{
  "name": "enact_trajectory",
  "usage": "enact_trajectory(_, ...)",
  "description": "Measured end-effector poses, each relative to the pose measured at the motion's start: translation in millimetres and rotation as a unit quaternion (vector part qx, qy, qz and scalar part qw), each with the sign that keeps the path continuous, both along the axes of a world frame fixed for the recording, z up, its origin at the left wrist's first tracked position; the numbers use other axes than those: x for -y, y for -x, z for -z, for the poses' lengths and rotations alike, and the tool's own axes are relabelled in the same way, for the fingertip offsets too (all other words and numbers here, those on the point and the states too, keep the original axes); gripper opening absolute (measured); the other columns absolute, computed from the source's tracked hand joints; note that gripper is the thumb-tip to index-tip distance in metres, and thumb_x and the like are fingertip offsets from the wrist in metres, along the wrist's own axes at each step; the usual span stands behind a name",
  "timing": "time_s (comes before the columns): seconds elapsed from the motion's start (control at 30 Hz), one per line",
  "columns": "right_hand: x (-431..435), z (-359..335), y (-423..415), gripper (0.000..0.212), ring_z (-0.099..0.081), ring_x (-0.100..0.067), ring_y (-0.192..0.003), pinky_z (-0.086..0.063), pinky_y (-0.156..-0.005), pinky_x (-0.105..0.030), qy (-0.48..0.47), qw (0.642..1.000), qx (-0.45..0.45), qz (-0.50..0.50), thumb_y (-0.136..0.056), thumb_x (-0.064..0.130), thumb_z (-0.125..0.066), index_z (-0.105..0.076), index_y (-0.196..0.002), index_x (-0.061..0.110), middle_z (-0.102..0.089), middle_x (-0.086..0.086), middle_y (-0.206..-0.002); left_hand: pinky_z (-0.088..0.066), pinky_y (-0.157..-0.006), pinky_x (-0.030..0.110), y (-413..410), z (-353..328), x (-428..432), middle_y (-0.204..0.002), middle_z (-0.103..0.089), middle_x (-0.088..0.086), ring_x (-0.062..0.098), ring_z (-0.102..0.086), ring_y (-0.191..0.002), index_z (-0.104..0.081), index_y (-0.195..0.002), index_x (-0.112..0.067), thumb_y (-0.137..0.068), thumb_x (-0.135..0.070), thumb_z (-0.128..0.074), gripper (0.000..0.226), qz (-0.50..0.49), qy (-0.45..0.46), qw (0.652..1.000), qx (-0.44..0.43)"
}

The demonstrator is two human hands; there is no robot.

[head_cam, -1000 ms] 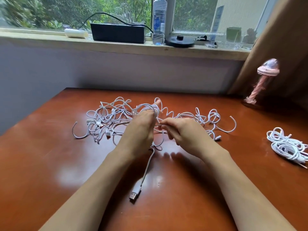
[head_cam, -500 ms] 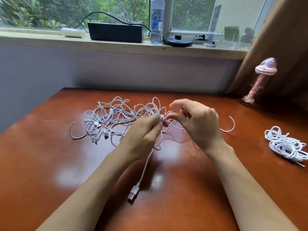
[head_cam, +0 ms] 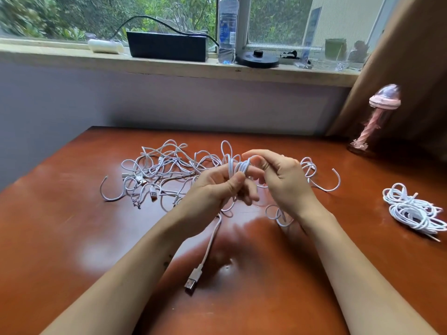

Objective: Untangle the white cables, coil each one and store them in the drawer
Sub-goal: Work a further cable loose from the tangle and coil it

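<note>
White tangle (head_cam: pixel 154 170) sprawls across the table (head_cam: pixel 72 238) — coiled bundle (head_cam: pixel 411 211) well apart.

Left hand (head_cam: pixel 212 189) now grips bunched cable loops (head_cam: pixel 238 166) — right hand (head_cam: pixel 283 180) raised, pinching them.

We see the tangled cables (head_cam: pixel 169 169) white against a reddish-brown wooden table (head_cam: pixel 72 226). The coiled cable bundle (head_cam: pixel 411 211) is white too; the twisted-stem ornament (head_cam: pixel 384 102) is pink, the rectangular box (head_cam: pixel 167 48) black
</note>
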State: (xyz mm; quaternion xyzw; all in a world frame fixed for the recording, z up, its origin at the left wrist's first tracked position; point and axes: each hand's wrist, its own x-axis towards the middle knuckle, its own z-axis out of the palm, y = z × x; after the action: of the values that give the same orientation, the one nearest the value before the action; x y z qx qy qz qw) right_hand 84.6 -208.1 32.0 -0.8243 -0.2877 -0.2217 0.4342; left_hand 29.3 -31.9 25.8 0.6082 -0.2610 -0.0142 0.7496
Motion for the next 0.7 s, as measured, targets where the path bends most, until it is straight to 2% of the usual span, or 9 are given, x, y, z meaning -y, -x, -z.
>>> enact_trajectory(0.07, -3, 2, 1, 0.025, -0.067, -0.009, -0.075, -0.052, -0.072, -0.025, 0.011, 0.999, -0.029, -0.018, -0.101, 0.018, -0.052, -0.073, -0.113, 0.023, -0.075, 0.001, -0.085, -0.050, -0.084, 0.027, 0, -1, 0, -0.100, -0.075, 0.011, 0.020, -0.062, -0.082, -0.065, -0.119, -0.004, -0.100, -0.019, -0.049, 0.029, -0.006, 0.038, 0.999, -0.006)
enact_trajectory(0.13, -7, 3, 4, 0.027, -0.067, -0.013, -0.070, -0.053, -0.068, -0.028, 0.025, 0.997, -0.056, -0.037, -0.097, 0.014, -0.048, -0.070, -0.107, 0.027, -0.073, 0.001, -0.077, -0.050, -0.091, 0.035, 0, -2, 0, -0.115, -0.073, 0.012, 0.021, -0.064, -0.091, -0.063, -0.124, -0.005, -0.100, -0.018, -0.049, 0.031, -0.011, 0.067, 0.998, -0.013)
enact_trajectory(0.23, -15, 6, 7, 0.025, -0.065, -0.009, -0.060, -0.050, -0.064, -0.025, 0.047, 0.994, -0.085, -0.048, -0.098, 0.003, -0.052, -0.064, -0.091, 0.024, -0.069, 0.006, -0.067, -0.052, -0.079, 0.034, 0, -4, 2, -0.130, -0.068, 0.007, 0.022, -0.061, -0.097, -0.059, -0.130, -0.008, -0.102, -0.014, -0.048, 0.031, -0.024, 0.102, 0.994, -0.023)
enact_trajectory(0.33, -20, 9, 10, 0.029, -0.065, -0.011, -0.058, -0.050, -0.064, -0.022, 0.079, 0.987, -0.111, -0.081, -0.101, 0.007, -0.054, -0.055, -0.087, 0.032, -0.069, 0.006, -0.067, -0.053, -0.071, 0.033, -4, -5, 0, -0.133, -0.067, 0.002, 0.030, -0.055, -0.107, -0.054, -0.139, -0.008, -0.100, -0.012, -0.046, 0.040, -0.046, 0.112, 0.992, -0.019)
enact_trajectory(0.43, -22, 12, 10, 0.015, -0.064, -0.014, -0.056, -0.049, -0.060, -0.017, 0.105, 0.979, -0.143, -0.099, -0.103, 0.012, -0.055, -0.062, -0.104, 0.026, -0.072, 0.001, -0.070, -0.051, -0.099, 0.026, -12, -5, -7, -0.139, -0.063, -0.001, 0.018, -0.055, -0.132, -0.049, -0.145, -0.003, -0.099, -0.009, -0.049, 0.047, -0.086, 0.129, 0.988, -0.009)
enact_trajectory(0.53, -23, 13, 11, 0.019, -0.056, -0.004, -0.052, -0.041, -0.057, -0.011, 0.149, 0.972, -0.153, -0.096, -0.101, 0.013, -0.057, -0.065, -0.118, 0.017, -0.070, 0.007, -0.066, -0.038, -0.116, 0.030, -16, -6, -12, -0.146, -0.057, 0.001, 0.015, -0.052, -0.137, -0.049, -0.145, -0.004, -0.095, -0.010, -0.053, 0.051, -0.125, 0.147, 0.981, -0.002)
enact_trajectory(0.6, -24, 12, 14, 0.018, -0.053, -0.002, -0.054, -0.037, -0.059, -0.012, 0.172, 0.969, -0.150, -0.099, -0.097, 0.012, -0.059, -0.068, -0.108, 0.022, -0.062, 0.016, -0.056, -0.036, -0.119, 0.033, -19, -3, -14, -0.143, -0.059, -0.003, 0.012, -0.052, -0.136, -0.050, -0.144, -0.006, -0.098, -0.006, -0.053, 0.046, -0.157, 0.136, 0.978, 0.007)
enact_trajectory(0.67, -24, 10, 17, 0.025, -0.049, -0.002, -0.054, -0.035, -0.059, -0.015, 0.181, 0.968, -0.140, -0.105, -0.092, 0.010, -0.060, -0.063, -0.089, 0.035, -0.053, 0.016, -0.052, -0.037, -0.118, 0.033, -21, 0, -16, -0.142, -0.060, -0.010, 0.009, -0.052, -0.136, -0.053, -0.142, -0.007, -0.101, -0.001, -0.052, 0.042, -0.207, 0.097, 0.973, 0.026)
enact_trajectory(0.7, -25, 11, 18, 0.026, -0.048, -0.003, -0.055, -0.035, -0.059, -0.016, 0.186, 0.967, -0.137, -0.109, -0.090, 0.010, -0.060, -0.062, -0.086, 0.036, -0.051, 0.013, -0.054, -0.038, -0.116, 0.030, -22, 1, -17, -0.145, -0.057, -0.012, 0.006, -0.051, -0.136, -0.054, -0.141, -0.008, -0.102, -0.001, -0.051, 0.040, -0.238, 0.064, 0.968, 0.042)
